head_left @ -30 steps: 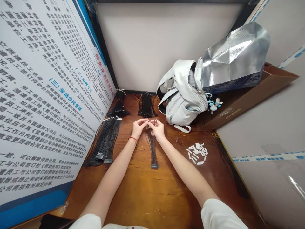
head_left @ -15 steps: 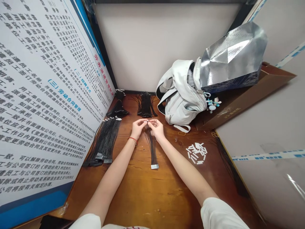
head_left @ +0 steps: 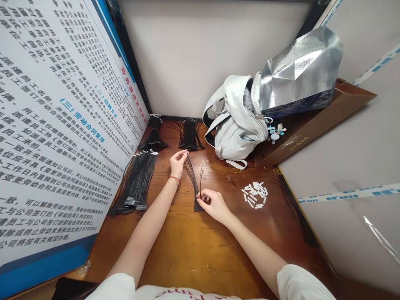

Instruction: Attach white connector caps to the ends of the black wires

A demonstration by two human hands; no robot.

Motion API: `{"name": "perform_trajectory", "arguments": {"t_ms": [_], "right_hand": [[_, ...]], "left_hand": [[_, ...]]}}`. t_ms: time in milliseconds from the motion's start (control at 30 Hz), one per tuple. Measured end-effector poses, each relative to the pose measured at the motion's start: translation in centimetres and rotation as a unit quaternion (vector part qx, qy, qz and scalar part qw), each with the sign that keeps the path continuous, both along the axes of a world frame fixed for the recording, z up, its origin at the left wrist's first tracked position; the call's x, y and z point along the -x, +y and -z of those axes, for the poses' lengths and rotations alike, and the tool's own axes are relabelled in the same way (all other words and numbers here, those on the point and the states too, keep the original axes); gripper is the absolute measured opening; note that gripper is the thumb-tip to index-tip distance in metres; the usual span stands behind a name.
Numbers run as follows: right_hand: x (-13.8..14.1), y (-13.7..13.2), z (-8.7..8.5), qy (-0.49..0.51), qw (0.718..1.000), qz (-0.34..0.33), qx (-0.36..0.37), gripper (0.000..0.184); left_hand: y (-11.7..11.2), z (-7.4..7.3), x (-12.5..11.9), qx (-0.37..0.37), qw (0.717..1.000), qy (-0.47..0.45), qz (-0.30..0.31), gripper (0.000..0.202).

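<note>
Fingers (head_left: 183, 155) of the left hand (head_left: 176, 166) pinch the white tip (head_left: 187, 153) of a wire bundle (head_left: 191, 175); the right hand (head_left: 213, 205) pinches it by the black connector (head_left: 198, 209)

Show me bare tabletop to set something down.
Widest bare tabletop: between left forearm and right forearm, nearer than the wire bundle. Smaller patch: nearer than the white pieces, beside the right forearm. Crowded: left, with black cables; back right, with backpack and brown bag.
</note>
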State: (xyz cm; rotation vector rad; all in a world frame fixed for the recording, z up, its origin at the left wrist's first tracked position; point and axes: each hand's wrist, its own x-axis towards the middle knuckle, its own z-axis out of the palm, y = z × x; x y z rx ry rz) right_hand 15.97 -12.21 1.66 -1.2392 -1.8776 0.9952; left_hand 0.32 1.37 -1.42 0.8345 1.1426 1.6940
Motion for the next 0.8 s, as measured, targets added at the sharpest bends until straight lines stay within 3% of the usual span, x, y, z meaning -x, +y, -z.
{"name": "perform_trajectory", "arguments": {"t_ms": [300,567,800], "right_hand": [[-1.4,0.5,-0.5,0.042,0.994,-0.065,0.074,0.022],[-1.6,0.6,0.1,0.07,0.99,-0.075,0.094,0.029],[-1.9,0.9,-0.3,0.097,0.981,-0.097,0.138,0.032]], "left_hand": [[-0.1,-0.1,0.0,0.002,1.0,-0.015,-0.006,0.023],[0.0,-0.1,0.0,0.005,1.0,-0.012,-0.003,0.022],[0.0,-0.1,0.0,0.007,1.0,-0.006,-0.003,0.021]]}}
